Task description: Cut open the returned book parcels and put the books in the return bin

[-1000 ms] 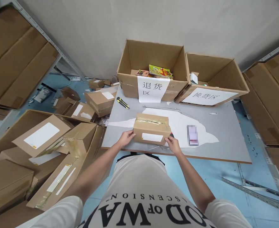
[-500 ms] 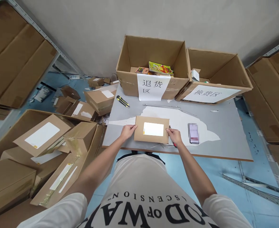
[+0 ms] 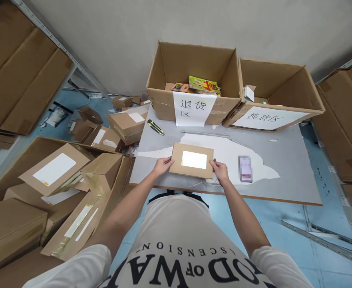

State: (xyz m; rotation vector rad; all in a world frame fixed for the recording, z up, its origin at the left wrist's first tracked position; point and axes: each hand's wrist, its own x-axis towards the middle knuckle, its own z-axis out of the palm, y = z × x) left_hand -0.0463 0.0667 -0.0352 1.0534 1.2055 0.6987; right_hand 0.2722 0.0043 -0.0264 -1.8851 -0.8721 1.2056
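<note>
Between my hands is a flat brown cardboard box (image 3: pixel 178 168) with a white label on its top face. My left hand (image 3: pixel 163 165) pinches the box's left edge, thumb on top. At the opposite edge, my right hand (image 3: pixel 219 169) grips the right side with closed fingers. A small red-and-dark object, partly hidden, shows by the right hand; I cannot make out its kind. Under and behind the box lies a torn white sheet (image 3: pixel 229 146) on the grey table (image 3: pixel 295 168). To the right rests a phone (image 3: pixel 245 169), its screen blurred.
A yellow-and-black box cutter (image 3: pixel 156 127) lies at the table's left. Two open cartons with paper signs stand behind: a left carton (image 3: pixel 160 106) holding colourful packets, a right carton (image 3: pixel 309 106) holding small boxes. A large carton (image 3: pixel 116 188) of parcels stands left, with more parcels (image 3: pixel 128 128) beyond.
The box has tilted slightly, its far edge rising and its label looking shorter. Both hands keep their hold. The whole view has shifted slightly.
</note>
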